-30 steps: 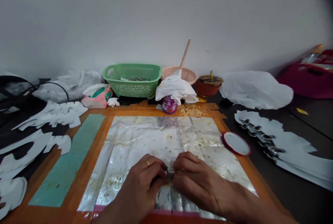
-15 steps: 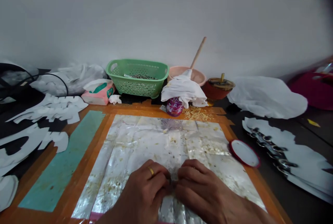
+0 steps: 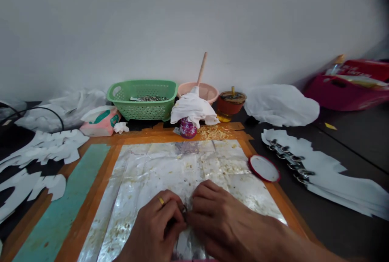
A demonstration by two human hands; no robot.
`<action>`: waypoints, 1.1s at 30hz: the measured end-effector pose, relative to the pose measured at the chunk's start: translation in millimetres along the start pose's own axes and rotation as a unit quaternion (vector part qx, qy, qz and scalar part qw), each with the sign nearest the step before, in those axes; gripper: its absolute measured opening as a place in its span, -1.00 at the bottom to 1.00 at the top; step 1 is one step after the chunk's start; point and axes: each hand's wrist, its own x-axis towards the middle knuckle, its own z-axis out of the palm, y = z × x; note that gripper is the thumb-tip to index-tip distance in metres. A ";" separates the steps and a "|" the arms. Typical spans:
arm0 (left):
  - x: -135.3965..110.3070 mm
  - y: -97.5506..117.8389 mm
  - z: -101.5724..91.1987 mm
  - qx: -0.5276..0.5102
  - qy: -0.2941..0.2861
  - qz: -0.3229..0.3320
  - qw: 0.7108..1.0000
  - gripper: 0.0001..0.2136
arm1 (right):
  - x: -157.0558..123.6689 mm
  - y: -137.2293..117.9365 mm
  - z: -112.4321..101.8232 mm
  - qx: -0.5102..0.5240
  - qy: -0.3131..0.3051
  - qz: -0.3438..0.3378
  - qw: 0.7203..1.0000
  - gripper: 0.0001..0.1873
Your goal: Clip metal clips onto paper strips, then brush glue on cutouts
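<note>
1. Left hand (image 3: 153,227): knuckles up, fingers curled, a ring on one finger, fingertips meeting those of the right hand.
2. Right hand (image 3: 220,221): palm down, fingers curled, forearm entering from the lower right.
3. Both hands pinch one small piece (image 3: 184,209), mostly hidden by the fingertips. It is held just over the foil sheet (image 3: 146,172), at the middle of the board's (image 3: 91,209) near edge.
4. Lid (image 3: 263,168): at the board's right edge, apart from the hands.
5. Far edge: cloth (image 3: 193,108) and crumbs (image 3: 214,132). Behind them are a basket (image 3: 142,99) and a bowl (image 3: 206,90).
</note>
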 end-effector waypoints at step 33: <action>18.7 20.7 -26.0 0.045 -0.131 -0.004 0.990 -0.81 | -7.3 6.6 -1.5 -0.028 0.014 -0.031 0.999 -0.84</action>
